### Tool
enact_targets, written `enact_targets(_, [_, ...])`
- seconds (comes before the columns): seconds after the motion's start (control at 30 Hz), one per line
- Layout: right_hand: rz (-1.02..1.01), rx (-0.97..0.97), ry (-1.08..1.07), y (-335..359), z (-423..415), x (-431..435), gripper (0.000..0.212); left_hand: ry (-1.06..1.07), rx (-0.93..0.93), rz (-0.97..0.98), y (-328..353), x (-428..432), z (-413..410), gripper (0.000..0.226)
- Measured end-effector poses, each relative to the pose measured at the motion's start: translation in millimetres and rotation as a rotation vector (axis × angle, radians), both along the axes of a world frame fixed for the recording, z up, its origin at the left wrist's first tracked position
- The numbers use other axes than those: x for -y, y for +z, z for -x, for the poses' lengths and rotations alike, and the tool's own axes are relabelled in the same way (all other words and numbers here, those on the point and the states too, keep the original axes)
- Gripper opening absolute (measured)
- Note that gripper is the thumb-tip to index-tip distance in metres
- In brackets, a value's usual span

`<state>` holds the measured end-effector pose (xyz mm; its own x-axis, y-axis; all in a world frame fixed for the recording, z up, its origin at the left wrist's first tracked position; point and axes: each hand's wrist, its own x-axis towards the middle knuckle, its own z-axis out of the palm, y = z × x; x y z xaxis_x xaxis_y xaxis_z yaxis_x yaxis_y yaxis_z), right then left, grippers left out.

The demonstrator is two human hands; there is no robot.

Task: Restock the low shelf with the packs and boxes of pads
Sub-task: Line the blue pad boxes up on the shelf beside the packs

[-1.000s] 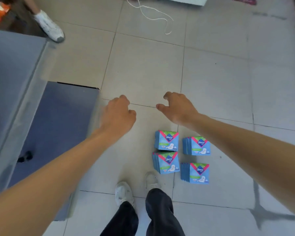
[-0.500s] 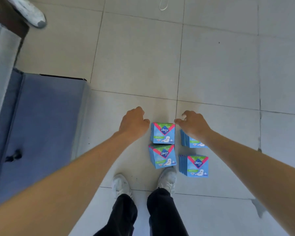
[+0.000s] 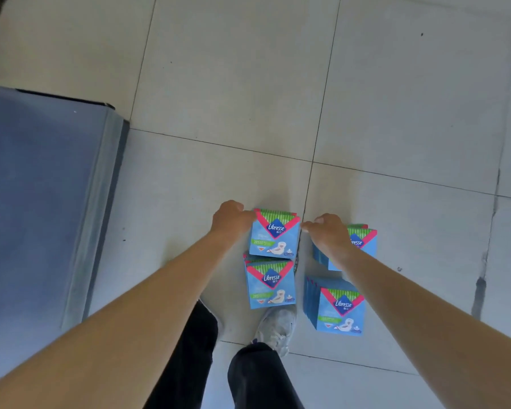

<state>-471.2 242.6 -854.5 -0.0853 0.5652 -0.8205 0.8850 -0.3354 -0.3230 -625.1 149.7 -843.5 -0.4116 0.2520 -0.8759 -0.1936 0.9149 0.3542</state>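
On the floor tiles (image 3: 233,84), far-left stack of pad packs (image 3: 273,239): light, soft, slick wrap, may shear apart; I'd squeeze both sides low. Left hand (image 3: 232,221) curled at its left edge, right hand (image 3: 328,236) at its right corner; clamped or not, can't tell. Low shelf (image 3: 42,202) off left.

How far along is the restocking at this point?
Done: nothing visible; no packs show on the low shelf where it is in view. In hand: the left hand and right hand flank the far-left stack, which sits on the floor; grip unclear. Left: all four stacks, counting the near-left stack, far-right stack and near-right stack.
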Motion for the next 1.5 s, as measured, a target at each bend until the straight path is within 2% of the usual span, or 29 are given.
enact_targets(0.13, [0.057, 0.002, -0.078, -62, -3, 7, 0.04, -0.108, -0.028, 0.058, -66, 7, -17, 0.057])
enact_targets(0.2, [0.101, -0.021, -0.096, -86, -3, 13, 0.022, -0.138, -0.015, 0.079, -94, 9, -26, 0.059])
enact_targets(0.27, [0.136, -0.028, -0.131, -108, -2, 18, 0.037, -0.132, 0.029, 0.076, -116, 11, -33, 0.056])
enact_targets(0.37, [0.138, -0.041, -0.156, -132, 0, 23, 0.023, -0.139, 0.072, 0.01, -146, 15, -46, 0.064])
enact_targets(0.5, [0.126, -0.065, -0.257, -139, 5, 25, 0.04, -0.077, 0.021, -0.006, -152, 14, -50, 0.044])
enact_targets(0.63, [0.092, -0.096, -0.34, -129, 8, 25, 0.021, -0.042, -0.006, -0.03, -140, 14, -47, 0.038])
enact_targets(0.8, [0.041, -0.189, -0.336, -67, 36, 23, 0.016, 0.067, -0.104, -0.09, -76, 13, -24, 0.028])
enact_targets(1.0, [-0.017, -0.413, -0.168, 84, 148, 13, 0.029, 0.408, -0.28, -0.242, 79, 25, 53, 0.024])
enact_targets(1.17, [0.034, -0.722, 0.047, 225, 278, 49, 0.028, 0.705, -0.647, -0.386, 215, 67, 144, 0.025])
enact_targets(1.27, [0.085, -0.897, 0.222, 290, 347, 87, 0.034, 0.832, -0.838, -0.402, 278, 103, 188, 0.021])
enact_targets(1.37, [0.082, -1.049, 0.426, 332, 406, 126, 0.044, 0.936, -1.018, -0.423, 315, 141, 234, 0.03])
enact_targets(1.5, [0.006, -1.097, 0.653, 345, 479, 175, 0.056, 1.031, -1.192, -0.409, 323, 180, 290, 0.048])
